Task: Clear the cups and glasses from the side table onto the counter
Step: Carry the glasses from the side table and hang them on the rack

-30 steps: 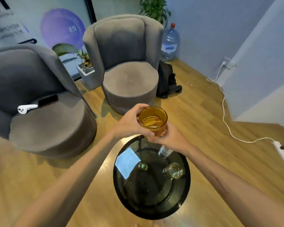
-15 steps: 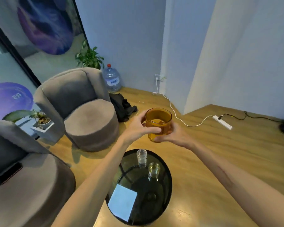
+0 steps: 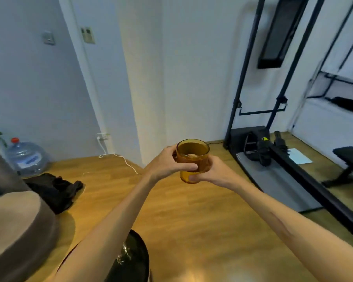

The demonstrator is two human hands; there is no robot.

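An amber glass cup with liquid in it is held upright at chest height in front of me. My left hand grips its left side, thumb across the front. My right hand wraps the right side and the base. The round dark glass side table shows only partly at the bottom edge, mostly hidden by my left forearm; a small clear glass glints on it. No counter is in view.
A grey armchair fills the lower left, with a black bag and a water jug behind it. A white cable runs along the wooden floor. Black gym rack and bench stand at right.
My view has swung right and up, away from the side table toward the white wall and gym rack. Both hands still hold the amber cup in front of me.
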